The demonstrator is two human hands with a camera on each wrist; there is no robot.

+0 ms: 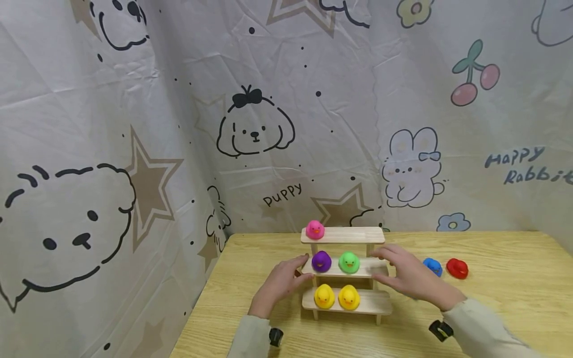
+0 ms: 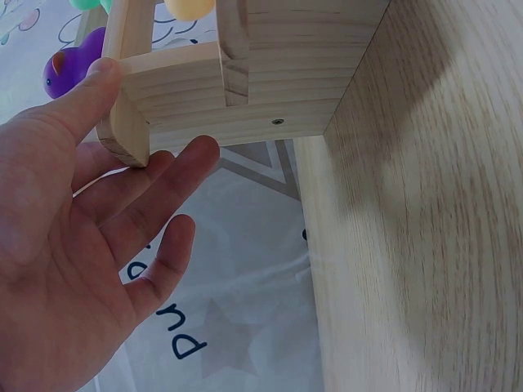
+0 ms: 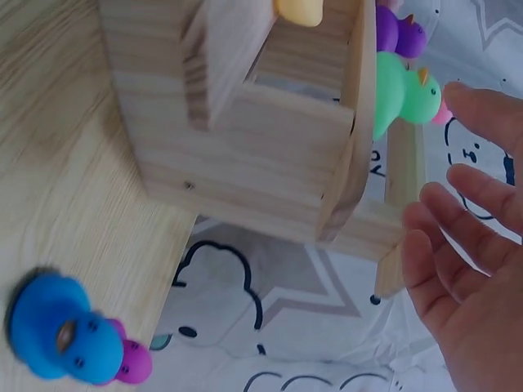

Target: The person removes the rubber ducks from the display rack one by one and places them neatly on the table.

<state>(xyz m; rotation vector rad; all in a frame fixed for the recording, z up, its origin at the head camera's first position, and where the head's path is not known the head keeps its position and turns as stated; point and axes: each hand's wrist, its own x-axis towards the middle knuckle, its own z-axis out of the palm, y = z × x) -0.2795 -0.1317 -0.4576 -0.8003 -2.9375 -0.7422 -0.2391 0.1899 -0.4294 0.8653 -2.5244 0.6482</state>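
Note:
A three-step wooden display rack [image 1: 358,267] stands on the table. A pink duck [image 1: 315,230] sits at the left of its top step, a purple duck [image 1: 321,261] and a green duck [image 1: 349,262] on the middle step, and two yellow ducks [image 1: 336,297] on the bottom one. My left hand [image 1: 281,282] grips the left end of the middle step, thumb on one face and fingers around the other, in the left wrist view. At the rack's right side my right hand [image 1: 409,273] holds nothing, its fingers [image 3: 470,208] spread and loosely bent near the middle step's end.
A blue duck [image 1: 432,267] and a red duck [image 1: 457,268] lie on the wooden table [image 1: 506,298] right of the rack. In the right wrist view, a magenta-looking shape [image 3: 135,363] is partly behind the blue duck. A printed cloth [image 1: 349,124] hangs behind the table.

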